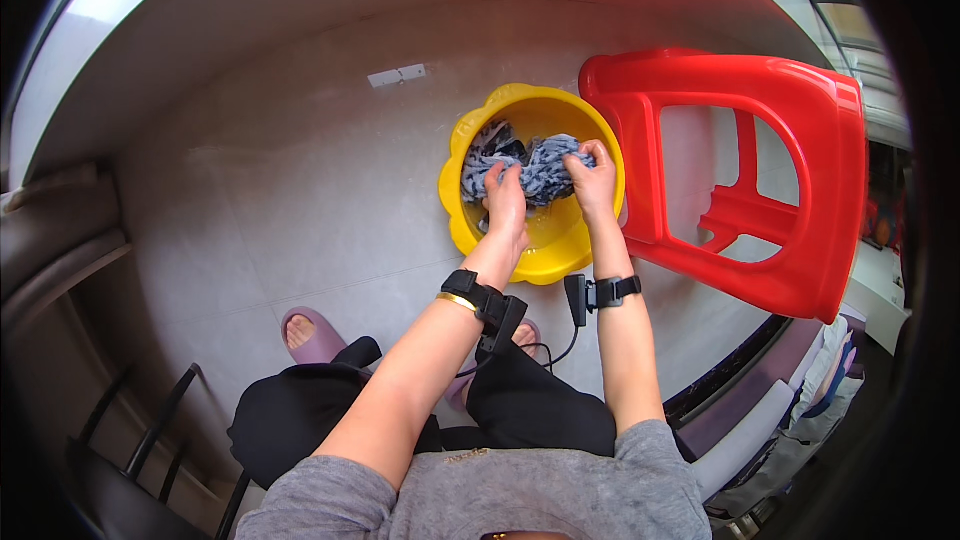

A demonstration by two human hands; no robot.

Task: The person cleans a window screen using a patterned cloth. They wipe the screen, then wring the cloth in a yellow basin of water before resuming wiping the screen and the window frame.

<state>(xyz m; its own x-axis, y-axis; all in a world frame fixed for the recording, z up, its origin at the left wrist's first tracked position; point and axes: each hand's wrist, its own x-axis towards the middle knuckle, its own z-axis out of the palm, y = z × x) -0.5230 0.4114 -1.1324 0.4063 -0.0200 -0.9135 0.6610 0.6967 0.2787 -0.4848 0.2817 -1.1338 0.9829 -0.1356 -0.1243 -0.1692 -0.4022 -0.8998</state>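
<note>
A yellow plastic basin [551,259] with a scalloped rim stands on the floor in front of me, with a little water in its bottom. A wet, bunched blue-grey patterned cloth [551,165] is stretched across it between my hands. My left hand [506,202] holds the cloth near its middle, fingers bent against it. My right hand [594,176] grips the cloth's right end near the basin's right wall. Darker folds of the cloth lie at the basin's left side. Each wrist wears a black strap with a small device and cable.
A large red plastic stool [750,75] lies on its side against the basin's right. A white strip [397,76] is on the floor beyond. My feet, in pink slippers [319,337], are below the basin. Black metal legs [161,420] stand lower left; folded fabric items [795,420] are lower right.
</note>
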